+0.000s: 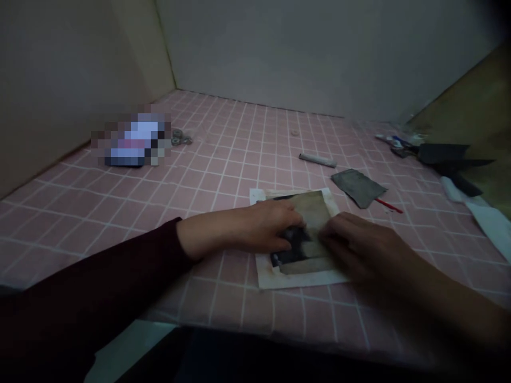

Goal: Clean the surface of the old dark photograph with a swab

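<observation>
A white-bordered sheet lies near the table's front edge, with a smaller dark and tan picture on top of it. My left hand rests on the picture's left part, palm down, its fingers spread a little. At the picture's right side, my right hand has its fingers pinched together; whatever is between them, if anything, is hidden, and the hand is slightly blurred. Both hands cover parts of the sheet and picture.
On the pink checked tablecloth lie a grey cloth piece, a red stick and a pale tube. A blurred-out phone and small round items are at left; dark tools lie at right.
</observation>
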Available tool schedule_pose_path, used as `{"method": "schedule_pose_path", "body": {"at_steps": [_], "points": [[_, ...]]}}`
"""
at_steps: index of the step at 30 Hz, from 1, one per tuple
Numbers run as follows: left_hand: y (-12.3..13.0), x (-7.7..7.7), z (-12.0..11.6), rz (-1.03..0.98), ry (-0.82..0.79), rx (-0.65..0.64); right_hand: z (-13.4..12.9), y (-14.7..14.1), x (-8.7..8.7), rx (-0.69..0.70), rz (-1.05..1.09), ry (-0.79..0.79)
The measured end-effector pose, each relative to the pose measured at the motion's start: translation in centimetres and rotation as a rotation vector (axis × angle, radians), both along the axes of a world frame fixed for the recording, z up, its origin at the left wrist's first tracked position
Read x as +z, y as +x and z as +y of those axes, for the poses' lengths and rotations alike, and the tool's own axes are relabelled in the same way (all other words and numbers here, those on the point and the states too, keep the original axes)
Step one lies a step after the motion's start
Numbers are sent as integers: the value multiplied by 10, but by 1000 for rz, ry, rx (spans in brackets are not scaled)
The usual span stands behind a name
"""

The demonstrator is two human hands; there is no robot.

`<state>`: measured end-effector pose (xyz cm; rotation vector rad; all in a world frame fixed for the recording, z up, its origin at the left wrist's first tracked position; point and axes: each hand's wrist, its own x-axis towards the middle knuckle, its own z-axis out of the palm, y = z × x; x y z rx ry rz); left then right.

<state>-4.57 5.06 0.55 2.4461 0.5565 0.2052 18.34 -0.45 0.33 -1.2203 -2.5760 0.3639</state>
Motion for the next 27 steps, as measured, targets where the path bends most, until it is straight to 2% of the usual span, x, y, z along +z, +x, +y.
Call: {"method": "schedule_pose_path", "body": {"at_steps": [5,11,17,23,27], "points": [[1,2,-1,21,-1,39,2,-14,0,85,41,-21],[1,5,-2,37,-13,29,3,-1,-3,-11,31,-18],[0,2,-1,6,-14,53,2,-13,-3,92,46,-72],[0,5,-2,29,-27,27,0,1,-5,-9,1,17],[1,3,-2,3,-15,56,-1,-14,0,136,59,-47]]}}
